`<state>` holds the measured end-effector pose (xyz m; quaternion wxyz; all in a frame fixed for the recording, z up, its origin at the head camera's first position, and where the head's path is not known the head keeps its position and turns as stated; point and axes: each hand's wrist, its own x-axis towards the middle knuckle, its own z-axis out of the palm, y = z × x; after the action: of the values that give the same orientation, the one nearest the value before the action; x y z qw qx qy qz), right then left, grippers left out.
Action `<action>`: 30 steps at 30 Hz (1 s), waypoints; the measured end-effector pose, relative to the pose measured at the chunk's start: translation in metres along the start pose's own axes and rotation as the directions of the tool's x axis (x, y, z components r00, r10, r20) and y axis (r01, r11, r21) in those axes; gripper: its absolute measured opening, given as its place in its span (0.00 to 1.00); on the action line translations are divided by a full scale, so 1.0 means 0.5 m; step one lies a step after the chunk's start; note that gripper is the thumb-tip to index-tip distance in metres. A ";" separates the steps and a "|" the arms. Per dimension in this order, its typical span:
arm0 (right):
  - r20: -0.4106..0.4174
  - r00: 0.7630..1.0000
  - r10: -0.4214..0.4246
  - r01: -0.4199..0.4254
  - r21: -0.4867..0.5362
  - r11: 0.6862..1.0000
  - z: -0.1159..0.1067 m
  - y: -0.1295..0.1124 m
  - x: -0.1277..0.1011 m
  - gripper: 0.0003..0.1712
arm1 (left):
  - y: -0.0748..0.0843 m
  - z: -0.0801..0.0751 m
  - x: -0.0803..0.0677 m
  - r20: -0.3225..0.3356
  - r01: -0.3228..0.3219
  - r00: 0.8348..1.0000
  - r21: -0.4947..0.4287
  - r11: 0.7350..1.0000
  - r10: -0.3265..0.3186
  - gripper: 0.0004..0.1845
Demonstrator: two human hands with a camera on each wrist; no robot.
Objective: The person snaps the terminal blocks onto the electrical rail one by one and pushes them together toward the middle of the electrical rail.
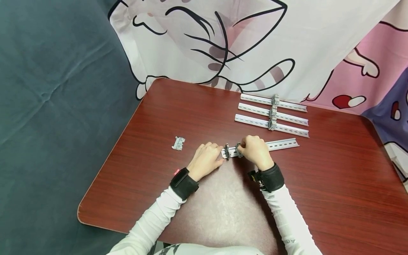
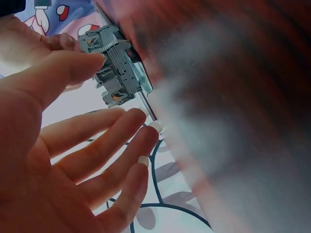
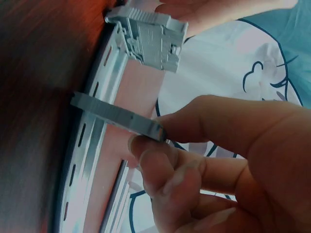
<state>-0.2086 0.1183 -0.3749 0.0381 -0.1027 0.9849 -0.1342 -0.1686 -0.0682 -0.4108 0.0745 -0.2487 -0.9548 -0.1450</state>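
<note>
A metal rail (image 1: 282, 144) lies on the dark red table (image 1: 165, 117) in front of me. My left hand (image 1: 219, 159) rests at the rail's left end, fingers (image 2: 107, 131) nearly straight and touching the rail beside a grey terminal block (image 1: 227, 151) clipped on it. My right hand (image 1: 243, 147) pinches a second, thin grey block (image 3: 116, 114) between thumb and forefinger, set across the rail (image 3: 90, 160). In the right wrist view the first block (image 3: 150, 41) sits a short way further along. In the left wrist view that block (image 2: 114, 68) stands just past my fingertips.
Three more rails (image 1: 271, 112), each with a grey block at its middle, lie side by side at the back right. One loose grey block (image 1: 178, 143) lies on the table to the left of my left hand. A cartoon-cat cloth (image 1: 242, 42) hangs behind the table.
</note>
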 end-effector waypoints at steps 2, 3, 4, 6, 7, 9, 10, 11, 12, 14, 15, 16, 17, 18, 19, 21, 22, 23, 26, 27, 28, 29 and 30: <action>-0.018 1.000 0.000 0.000 -0.002 1.000 0.004 -0.002 -0.001 0.23 | 0.003 -0.001 -0.001 0.004 -0.024 1.000 0.009 1.000 0.024 0.12; -0.027 1.000 -0.002 0.002 -0.001 1.000 0.006 -0.002 -0.001 0.23 | 0.005 -0.002 -0.002 0.008 -0.040 0.999 0.014 0.999 0.040 0.09; -0.036 0.999 -0.003 0.003 -0.002 1.000 0.008 -0.003 -0.001 0.23 | 0.007 -0.003 -0.003 0.016 -0.056 0.998 0.014 0.998 0.056 0.08; -0.056 0.998 -0.010 0.010 -0.002 1.000 0.011 -0.003 -0.001 0.23 | 0.011 -0.006 -0.005 0.038 -0.083 0.996 0.013 0.996 0.082 0.07; -0.065 0.998 -0.015 0.015 0.000 1.000 0.012 -0.003 -0.001 0.23 | 0.013 -0.008 -0.006 0.049 -0.089 0.995 0.015 0.996 0.088 0.06; -0.085 0.996 -0.028 0.029 0.005 1.000 0.013 -0.003 -0.001 0.24 | 0.016 -0.009 -0.006 0.068 -0.088 0.994 0.023 0.996 0.087 0.05; -0.095 0.995 -0.039 0.040 0.007 0.999 0.013 -0.003 0.000 0.24 | 0.018 -0.010 -0.006 0.076 -0.084 0.994 0.027 0.996 0.082 0.05; -0.103 0.993 -0.051 0.052 0.010 0.999 0.013 -0.003 0.000 0.24 | 0.019 -0.010 -0.006 0.084 -0.080 0.994 0.035 0.996 0.077 0.06; -0.107 0.992 -0.063 0.065 0.013 0.998 0.012 -0.004 0.001 0.25 | 0.021 -0.009 -0.006 0.089 -0.076 0.993 0.042 0.996 0.072 0.06; -0.107 0.991 -0.083 0.086 0.023 0.996 0.009 -0.005 0.002 0.25 | 0.023 -0.007 -0.005 0.090 -0.074 0.994 0.061 0.995 0.069 0.07; -0.105 0.991 -0.088 0.091 0.029 0.995 0.007 -0.006 0.003 0.26 | 0.024 -0.006 -0.005 0.088 -0.078 0.994 0.071 0.994 0.071 0.08; -0.102 0.990 -0.092 0.096 0.033 0.995 0.005 -0.006 0.005 0.26 | 0.026 -0.005 -0.005 0.083 -0.081 0.994 0.083 0.993 0.074 0.08; -0.097 0.991 -0.093 0.097 0.040 0.994 0.003 -0.006 0.008 0.26 | 0.027 -0.005 -0.004 0.076 -0.084 0.994 0.095 0.992 0.077 0.09; -0.093 0.991 -0.092 0.097 0.046 0.994 0.001 -0.007 0.010 0.26 | 0.028 -0.005 -0.004 0.067 -0.086 0.995 0.108 0.990 0.079 0.10; -0.086 0.992 -0.090 0.094 0.049 0.994 -0.001 -0.008 0.013 0.26 | 0.029 -0.004 -0.003 0.058 -0.088 0.995 0.122 0.989 0.081 0.10; -0.061 0.995 -0.077 0.080 0.058 0.995 -0.003 -0.009 0.020 0.25 | 0.031 -0.005 -0.003 0.045 -0.086 0.996 0.137 0.987 0.081 0.11; -0.045 0.996 -0.071 0.074 0.059 0.996 -0.003 -0.010 0.024 0.24 | 0.032 -0.004 -0.003 0.040 -0.083 0.996 0.140 0.987 0.079 0.11; -0.024 0.998 -0.061 0.062 0.065 0.996 -0.003 -0.010 0.027 0.23 | 0.032 -0.004 -0.003 0.039 -0.080 0.996 0.138 0.987 0.075 0.11; 0.037 0.999 -0.030 0.027 0.071 0.997 0.000 -0.010 0.035 0.19 | 0.030 0.000 -0.006 0.054 -0.073 0.996 0.108 0.991 0.067 0.12; 0.055 0.998 -0.021 0.017 0.072 0.997 0.002 -0.009 0.036 0.18 | 0.028 0.002 -0.007 0.065 -0.065 0.996 0.087 0.994 0.059 0.12; 0.071 0.997 -0.011 0.006 0.073 0.997 0.004 -0.008 0.036 0.17 | 0.023 0.003 -0.008 0.077 -0.056 0.996 0.059 0.997 0.051 0.11; 0.081 0.997 -0.003 -0.003 0.074 0.997 0.006 -0.006 0.036 0.16 | 0.017 0.004 -0.009 0.087 -0.043 0.995 0.034 0.998 0.040 0.10; 0.089 0.996 0.000 -0.006 0.073 0.997 0.008 -0.004 0.036 0.16 | 0.009 0.004 -0.011 0.092 -0.026 0.995 0.010 1.000 0.025 0.09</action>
<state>-0.2251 0.1114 -0.3791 0.0859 -0.1058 0.9767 -0.1656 -0.1618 -0.0662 -0.4129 0.0339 -0.2670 -0.9546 -0.1273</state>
